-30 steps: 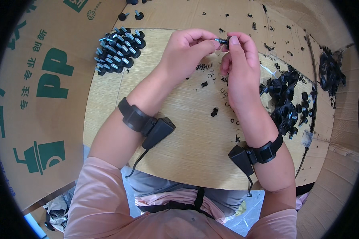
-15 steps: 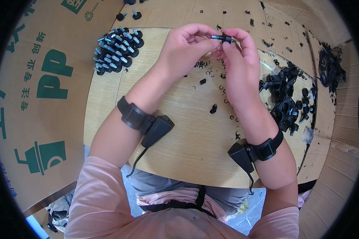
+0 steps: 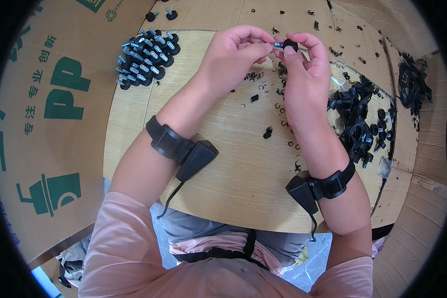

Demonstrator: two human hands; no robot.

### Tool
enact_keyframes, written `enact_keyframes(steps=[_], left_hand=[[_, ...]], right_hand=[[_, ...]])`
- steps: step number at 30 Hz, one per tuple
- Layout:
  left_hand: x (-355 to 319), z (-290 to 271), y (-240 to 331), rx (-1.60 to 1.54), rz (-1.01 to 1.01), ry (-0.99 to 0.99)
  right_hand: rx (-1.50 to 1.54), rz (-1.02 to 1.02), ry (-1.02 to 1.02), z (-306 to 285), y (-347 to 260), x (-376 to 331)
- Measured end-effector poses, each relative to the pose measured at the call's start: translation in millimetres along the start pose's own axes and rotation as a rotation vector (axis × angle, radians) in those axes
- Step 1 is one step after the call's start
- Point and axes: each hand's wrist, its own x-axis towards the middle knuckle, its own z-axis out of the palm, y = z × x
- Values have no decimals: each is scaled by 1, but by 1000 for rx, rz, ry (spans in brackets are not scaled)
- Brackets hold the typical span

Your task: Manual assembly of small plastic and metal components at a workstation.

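Observation:
Over the far part of the table, my two hands meet at one black-headed threaded foot with a silver stud (image 3: 278, 45). My right hand (image 3: 305, 69) is closed, pinching its round black head between thumb and fingers. A thin pale edge shows beside those fingers; I cannot make out what it is. My left hand (image 3: 233, 52) is closed too, thumb and fingertips pinched at the stud's tip. To the left of it stands a cluster of similar feet (image 3: 146, 59), studs pointing up. Two more feet (image 3: 171, 14) sit beyond the cluster.
Black curled scraps (image 3: 254, 76) litter the wooden table (image 3: 218, 174). At the right lies a heap of black parts (image 3: 355, 119), with several loose feet (image 3: 381, 130) beside it. Cardboard walls (image 3: 59, 144) rise on both sides. Black bands with boxes (image 3: 197, 160) sit on my forearms.
The foot has turned in my fingers, its black head now showing rounder. Both hands have shifted slightly to the right, and my left fingers have drawn back toward the stud's tip.

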Motion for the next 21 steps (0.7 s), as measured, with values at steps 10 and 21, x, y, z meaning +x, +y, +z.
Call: enact_keyframes(steps=[10,21], left_hand=[[1,-1,-1,34,-39,-7],[2,-4,-2,20,-30,-31]], right_hand=[[-113,9,21,-3,0,0],[-170,11,42,-2,0,0]])
